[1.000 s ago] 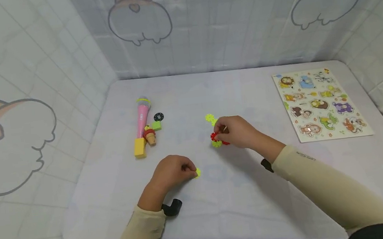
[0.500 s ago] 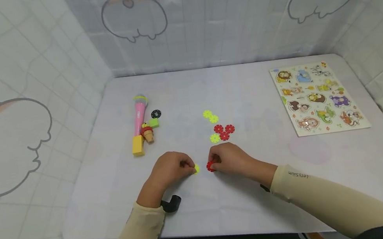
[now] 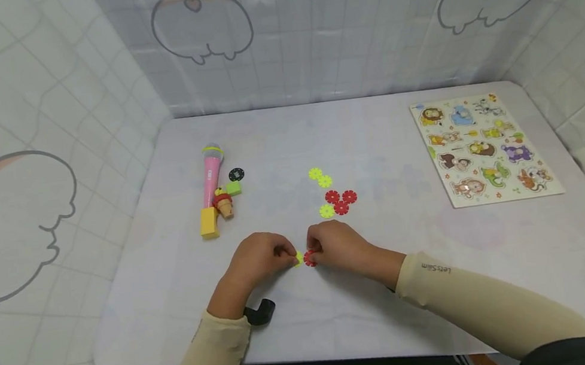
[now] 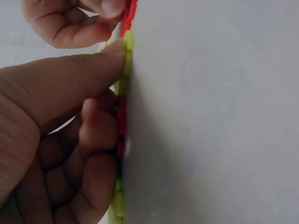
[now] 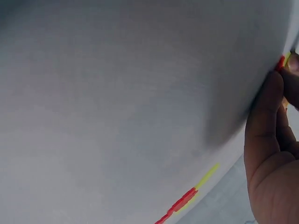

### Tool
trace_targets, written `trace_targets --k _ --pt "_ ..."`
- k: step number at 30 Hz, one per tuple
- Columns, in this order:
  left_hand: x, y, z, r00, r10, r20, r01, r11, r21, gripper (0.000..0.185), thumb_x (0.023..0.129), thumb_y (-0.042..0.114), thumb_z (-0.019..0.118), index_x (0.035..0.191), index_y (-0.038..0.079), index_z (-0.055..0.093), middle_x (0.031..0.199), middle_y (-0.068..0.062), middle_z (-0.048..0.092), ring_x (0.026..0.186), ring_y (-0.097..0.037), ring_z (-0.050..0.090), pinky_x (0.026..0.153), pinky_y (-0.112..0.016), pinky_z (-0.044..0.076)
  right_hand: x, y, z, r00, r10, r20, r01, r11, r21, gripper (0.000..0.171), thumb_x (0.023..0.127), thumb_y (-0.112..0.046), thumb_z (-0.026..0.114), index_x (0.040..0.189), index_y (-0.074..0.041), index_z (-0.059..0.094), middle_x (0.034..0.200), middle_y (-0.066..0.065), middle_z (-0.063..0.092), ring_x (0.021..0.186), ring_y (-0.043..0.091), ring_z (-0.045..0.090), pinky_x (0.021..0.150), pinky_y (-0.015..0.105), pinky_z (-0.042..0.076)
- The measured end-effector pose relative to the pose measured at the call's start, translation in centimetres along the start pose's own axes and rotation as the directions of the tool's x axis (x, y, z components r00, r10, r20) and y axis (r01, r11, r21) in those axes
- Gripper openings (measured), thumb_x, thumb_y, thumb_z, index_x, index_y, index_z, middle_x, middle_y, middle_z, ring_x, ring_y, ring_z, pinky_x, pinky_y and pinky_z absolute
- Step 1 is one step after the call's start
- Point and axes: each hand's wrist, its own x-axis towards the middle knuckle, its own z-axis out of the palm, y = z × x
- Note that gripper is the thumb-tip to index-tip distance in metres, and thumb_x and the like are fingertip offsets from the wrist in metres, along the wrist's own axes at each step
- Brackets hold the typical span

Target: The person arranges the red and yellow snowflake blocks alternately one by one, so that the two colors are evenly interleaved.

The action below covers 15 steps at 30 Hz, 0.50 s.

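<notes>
Pinched grips on both sides: our left hand [image 3: 260,259] holds a yellow-green snowflake disc [image 3: 299,258] between thumb and curled fingers, and our right hand [image 3: 334,244] holds a red snowflake disc [image 3: 309,258] the same way. Both discs sit low on the near middle of the worktop [image 3: 402,290], edge to edge, touching or all but touching; we cannot tell which. In the left wrist view the thumb [image 4: 70,79] presses the yellow-green disc [image 4: 128,51] flat against the white surface, with the red disc [image 4: 128,16] just above it under the other hand's fingertips [image 4: 110,9].

Loose discs, just beyond the hands:
- two yellow-green discs [image 3: 320,177], side by side;
- three red discs [image 3: 341,200] in a tight cluster;
- one yellow-green disc [image 3: 326,210] beside that cluster.

Left part of the worktop:
- pink toy microphone [image 3: 212,173], lying lengthwise;
- black round chip [image 3: 236,174] just right of it;
- green block [image 3: 234,188], small ice-cream cone toy [image 3: 224,203] and yellow block [image 3: 209,222], grouped at the microphone's near end.

Far right: animal puzzle board [image 3: 484,148], lying flat, well apart from the hands.

Both arms wear beige sleeves [image 3: 480,305]. A black strap piece [image 3: 260,312] shows at the left wrist.
</notes>
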Motion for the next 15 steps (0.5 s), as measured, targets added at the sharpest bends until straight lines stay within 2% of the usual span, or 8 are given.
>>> trace_targets --k 3,6,11,15 --pt "-0.2 0.0 -0.1 1.000 0.009 0.000 -0.009 1.000 0.008 0.009 0.085 0.021 0.087 0.086 0.024 0.079 0.072 0.016 0.063 0.069 -0.008 0.056 0.070 -0.032 0.049 0.4 0.6 -1.0 1.000 0.023 -0.017 -0.023 1.000 0.022 0.011 0.091 -0.017 0.080 0.092 -0.013 0.070 0.077 -0.009 0.062 0.071 0.011 0.058 0.068 0.029 0.051" --pt "-0.3 0.1 -0.3 1.000 0.010 0.001 -0.010 1.000 0.014 0.008 0.086 0.021 0.087 0.087 0.024 0.080 0.073 0.017 0.064 0.070 -0.008 0.057 0.071 -0.032 0.049 1.5 1.7 -3.1 0.996 0.057 -0.066 -0.056 0.998 0.020 0.010 0.095 -0.019 0.076 0.098 -0.010 0.072 0.083 -0.004 0.065 0.076 0.015 0.059 0.071 0.032 0.051" --pt "-0.1 0.6 0.0 1.000 0.000 -0.011 0.000 1.000 0.013 0.007 0.085 0.024 0.088 0.087 0.025 0.081 0.073 0.018 0.064 0.072 -0.008 0.057 0.072 -0.032 0.049 4.2 3.8 -6.8 0.977 0.165 -0.137 -0.166 0.986 0.005 0.025 0.099 -0.024 0.071 0.114 -0.004 0.071 0.098 0.007 0.068 0.090 0.023 0.061 0.080 0.037 0.052" --pt "0.7 1.5 0.8 0.998 0.054 0.024 -0.054 0.999 -0.003 0.006 0.086 0.027 0.087 0.088 0.025 0.081 0.074 0.020 0.064 0.074 -0.009 0.058 0.071 -0.031 0.049 6.6 4.4 -8.4 0.965 0.229 -0.126 -0.238 0.969 -0.062 0.038 0.100 -0.028 0.069 0.128 -0.002 0.067 0.115 0.013 0.067 0.104 0.028 0.062 0.089 0.041 0.051"
